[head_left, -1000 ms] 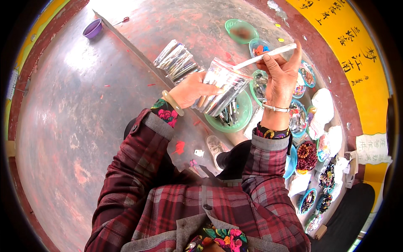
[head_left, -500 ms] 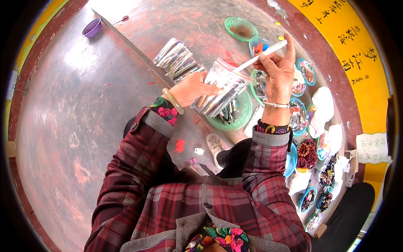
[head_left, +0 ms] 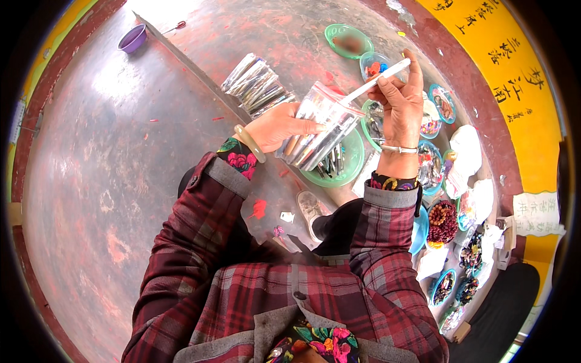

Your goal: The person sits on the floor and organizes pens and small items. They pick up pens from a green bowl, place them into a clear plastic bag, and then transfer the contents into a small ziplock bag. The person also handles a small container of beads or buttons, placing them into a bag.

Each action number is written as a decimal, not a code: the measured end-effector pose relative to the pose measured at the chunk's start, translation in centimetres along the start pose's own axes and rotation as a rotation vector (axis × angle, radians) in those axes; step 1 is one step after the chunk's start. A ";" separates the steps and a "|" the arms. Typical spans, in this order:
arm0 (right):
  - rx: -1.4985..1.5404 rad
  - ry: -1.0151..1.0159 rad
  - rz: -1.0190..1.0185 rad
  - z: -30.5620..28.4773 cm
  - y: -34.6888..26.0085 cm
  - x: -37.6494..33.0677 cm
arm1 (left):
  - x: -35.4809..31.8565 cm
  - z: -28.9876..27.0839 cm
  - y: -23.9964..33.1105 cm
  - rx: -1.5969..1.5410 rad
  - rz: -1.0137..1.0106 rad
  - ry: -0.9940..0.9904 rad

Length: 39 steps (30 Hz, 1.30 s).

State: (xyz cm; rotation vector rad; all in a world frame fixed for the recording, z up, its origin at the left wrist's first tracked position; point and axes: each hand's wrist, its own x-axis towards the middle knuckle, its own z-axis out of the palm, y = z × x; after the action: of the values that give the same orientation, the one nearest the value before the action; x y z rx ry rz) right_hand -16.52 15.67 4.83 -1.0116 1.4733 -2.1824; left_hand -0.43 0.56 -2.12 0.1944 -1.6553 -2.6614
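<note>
My left hand [head_left: 281, 128] grips a clear zip bag [head_left: 321, 136] packed with pens, thumb lying across its front. The bag's red-edged mouth tilts up toward the right. Between the thumb and fingers of my right hand [head_left: 399, 97] is a slim white pen [head_left: 387, 75], slanting down to the left. Its lower end is at the bag's mouth; how far it reaches inside I cannot tell. Below the bag, a green bowl [head_left: 354, 172] holds more dark and silvery pens. Beyond my left hand, a row of filled pen bags [head_left: 257, 85] lies on the floor.
Bowls and baskets of small parts line the right side, including a blue-rimmed bowl [head_left: 431, 166] and dark red beads [head_left: 445, 224]. A green bowl [head_left: 349, 41] with brown contents sits at the far side. A purple basin [head_left: 132, 39] and scissors [head_left: 176, 27] lie far left, near a floor ledge.
My right hand has shifted slightly left with the white pen, and a little less of the pen shows above the bag's mouth. My left hand and the bag have hardly moved.
</note>
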 end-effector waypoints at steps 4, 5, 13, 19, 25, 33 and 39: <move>-0.018 -0.032 0.028 0.2 -0.3 -0.1 | -0.3 0.6 0.5 -0.027 0.010 -0.014; -0.022 -0.049 0.046 0.5 -0.6 -0.2 | -0.3 0.5 0.4 -0.023 0.012 -0.017; -0.042 -0.018 0.011 -0.2 0.1 0.0 | -0.5 0.6 0.7 -0.024 0.001 -0.006; -0.067 -0.057 0.078 0.8 -0.3 -0.2 | -0.4 0.8 0.9 -0.036 0.005 -0.002; -0.128 -0.098 0.160 0.4 1.0 -0.1 | -0.7 0.9 1.3 -0.088 -0.013 0.021; -0.089 -0.070 0.175 2.2 1.6 -0.6 | -0.8 0.4 1.2 -0.102 0.000 0.018; -0.139 -0.105 0.123 2.1 2.6 -0.7 | -0.7 0.3 1.2 -0.093 0.029 0.033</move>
State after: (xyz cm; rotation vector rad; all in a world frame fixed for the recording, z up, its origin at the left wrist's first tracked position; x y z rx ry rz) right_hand -14.81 13.61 2.70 -1.0333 1.6120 -1.9354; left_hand 0.16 0.39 -0.85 0.2103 -1.5089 -2.6909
